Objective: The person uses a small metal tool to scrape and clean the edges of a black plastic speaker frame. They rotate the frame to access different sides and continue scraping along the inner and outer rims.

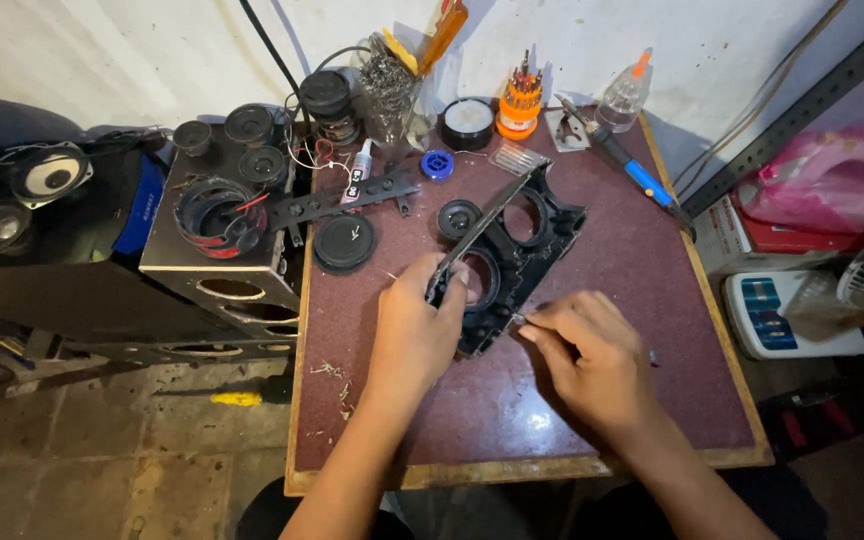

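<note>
the left hand [414, 325] is gripping the near edge of a black plastic speaker frame [512, 250], tilted up on the maroon table [642, 400]. the right hand [587, 350] is pinching something tiny, too small to identify, against the frame's lower corner.

A pink plastic bag [832, 175] lies on a red-and-white box [752, 240] right of the table [652, 330].
</note>
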